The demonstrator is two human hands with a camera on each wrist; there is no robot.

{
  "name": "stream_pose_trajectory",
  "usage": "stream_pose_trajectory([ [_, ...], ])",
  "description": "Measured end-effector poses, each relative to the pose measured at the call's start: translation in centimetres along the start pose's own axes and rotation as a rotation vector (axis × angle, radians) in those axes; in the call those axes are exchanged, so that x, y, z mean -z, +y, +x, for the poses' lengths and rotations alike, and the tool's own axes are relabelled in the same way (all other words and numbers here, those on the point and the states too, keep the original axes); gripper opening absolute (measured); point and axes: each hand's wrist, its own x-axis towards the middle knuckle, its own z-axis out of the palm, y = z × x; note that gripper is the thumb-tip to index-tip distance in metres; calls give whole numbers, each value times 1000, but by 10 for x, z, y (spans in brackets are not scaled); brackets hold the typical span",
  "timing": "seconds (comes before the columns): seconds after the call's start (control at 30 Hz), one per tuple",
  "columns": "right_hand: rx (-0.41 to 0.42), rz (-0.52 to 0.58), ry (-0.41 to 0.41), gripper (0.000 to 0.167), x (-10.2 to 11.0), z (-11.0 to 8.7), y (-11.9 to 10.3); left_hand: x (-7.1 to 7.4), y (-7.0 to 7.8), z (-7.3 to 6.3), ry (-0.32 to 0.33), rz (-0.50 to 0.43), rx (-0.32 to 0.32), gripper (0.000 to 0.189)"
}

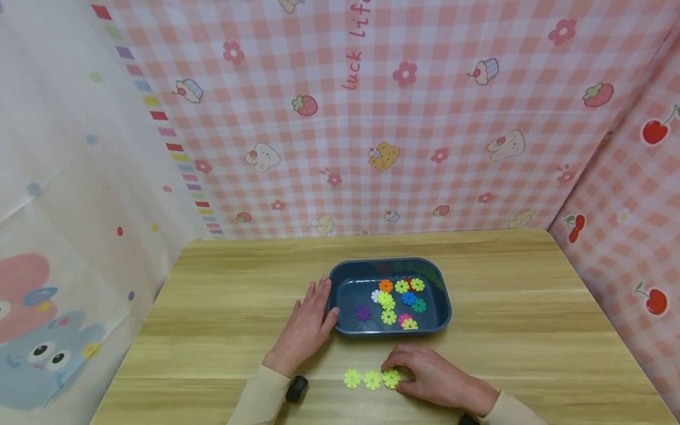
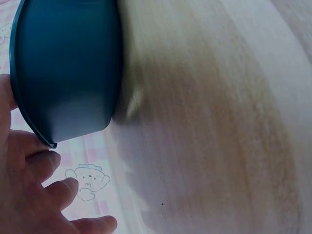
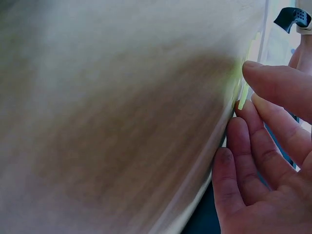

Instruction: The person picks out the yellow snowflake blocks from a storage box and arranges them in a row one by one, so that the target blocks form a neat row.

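My right hand is low over the table, thumb and fingers pinching the edges of a yellow-green snowflake building disc. It ends a row with two matching discs, a middle disc and a left disc. In the right wrist view the pinched disc shows edge-on between thumb and fingers. My left hand rests against the left side of a dark blue tray, its fingers spread and the thumb at the rim. The left wrist view shows the tray's outer wall beside the fingers.
Inside the tray lie several more discs, among them a purple disc, an orange disc, a blue disc and a green disc. The wooden table meets a pink checked cloth behind, with printed cloths on both sides.
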Motion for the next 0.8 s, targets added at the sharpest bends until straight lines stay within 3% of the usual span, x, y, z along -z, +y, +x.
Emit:
stream_pose_trajectory([
  [0.47, -38, 57, -21, 28, 7, -4, -5, 0, 1, -1, -3, 0, -1, 65],
  [0.8, 0, 94, 143, 26, 32, -8, -26, -1, 0, 0, 5, -1, -7, 66],
])
